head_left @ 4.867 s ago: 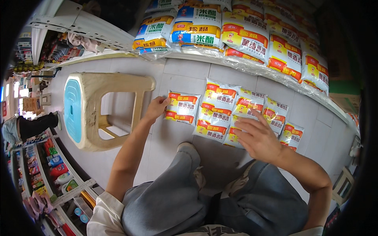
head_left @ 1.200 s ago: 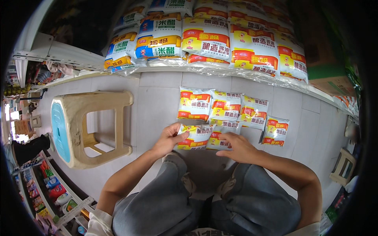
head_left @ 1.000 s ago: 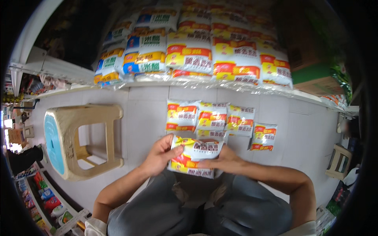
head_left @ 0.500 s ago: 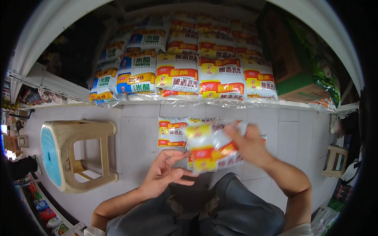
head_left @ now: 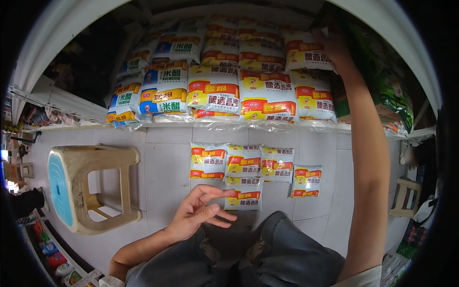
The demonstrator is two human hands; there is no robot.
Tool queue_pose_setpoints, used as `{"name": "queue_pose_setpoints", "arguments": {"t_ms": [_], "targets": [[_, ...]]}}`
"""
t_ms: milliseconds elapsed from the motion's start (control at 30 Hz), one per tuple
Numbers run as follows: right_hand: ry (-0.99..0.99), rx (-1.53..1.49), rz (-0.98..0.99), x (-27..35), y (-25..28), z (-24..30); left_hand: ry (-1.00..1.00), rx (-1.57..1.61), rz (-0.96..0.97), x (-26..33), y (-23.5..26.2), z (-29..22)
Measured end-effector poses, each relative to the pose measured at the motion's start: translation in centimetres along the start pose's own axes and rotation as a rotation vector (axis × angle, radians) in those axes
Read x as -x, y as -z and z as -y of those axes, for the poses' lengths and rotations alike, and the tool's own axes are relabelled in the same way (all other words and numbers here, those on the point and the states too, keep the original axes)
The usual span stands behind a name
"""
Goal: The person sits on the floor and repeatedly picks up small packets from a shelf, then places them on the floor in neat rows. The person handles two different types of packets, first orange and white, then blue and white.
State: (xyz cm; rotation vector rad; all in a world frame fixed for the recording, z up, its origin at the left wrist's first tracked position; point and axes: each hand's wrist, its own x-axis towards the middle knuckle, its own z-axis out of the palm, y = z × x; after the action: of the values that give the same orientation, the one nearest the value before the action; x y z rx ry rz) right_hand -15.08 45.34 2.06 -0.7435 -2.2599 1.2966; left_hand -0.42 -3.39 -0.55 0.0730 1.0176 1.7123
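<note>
My right hand [head_left: 333,47] reaches into the shelf at the back right and grips the right edge of a white, red and yellow soy sauce pouch [head_left: 306,53]. That pouch lies over the rear of the right-hand stack, behind a similar pouch [head_left: 314,98]. Low in front of my knees, my left hand [head_left: 200,210] is open with its fingers spread, holding nothing. Its fingertips overlap the near pouch [head_left: 248,197] on the floor; I cannot tell if they touch it. Several matching pouches lie beyond it, and a single pouch [head_left: 307,181] lies apart to the right.
Vinegar pouches [head_left: 165,88] with blue and orange print fill the shelf's left part. Clear plastic film hangs over the white shelf edge [head_left: 229,125]. A green-and-brown carton [head_left: 368,103] stands right of the stacks. A beige stool [head_left: 95,186] with a blue top lies on its side at left.
My right hand has carried the soy sauce pouch from above the floor, up and away to the back right of the shelf. The floor pouches are now uncovered. My left hand has barely moved.
</note>
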Motion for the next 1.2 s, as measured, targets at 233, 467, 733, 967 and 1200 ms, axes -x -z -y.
{"name": "queue_pose_setpoints", "arguments": {"t_ms": [233, 467, 733, 967, 1200], "targets": [[0.468, 0.819, 0.006, -5.2, 1.2, -8.9, -0.032, -0.046, -0.140, -1.0, 0.4, 0.7], [0.634, 0.707, -0.247, 9.4, -1.1, 0.7, -0.060, -0.113, -0.360, -1.5, 3.2, 2.5], [-0.168, 0.476, 0.958, 33.2, -4.3, -9.7, 0.070, -0.152, -0.389, -2.9, 4.4, 4.6], [-0.761, 0.091, 0.747, 38.1, -8.1, -15.8, 0.088, -0.188, -0.388, -2.4, 4.6, 4.7], [-0.493, -0.030, 0.674, 39.3, -8.5, -14.7, 0.094, -0.159, -0.369, -2.4, 4.8, 5.3]]}}
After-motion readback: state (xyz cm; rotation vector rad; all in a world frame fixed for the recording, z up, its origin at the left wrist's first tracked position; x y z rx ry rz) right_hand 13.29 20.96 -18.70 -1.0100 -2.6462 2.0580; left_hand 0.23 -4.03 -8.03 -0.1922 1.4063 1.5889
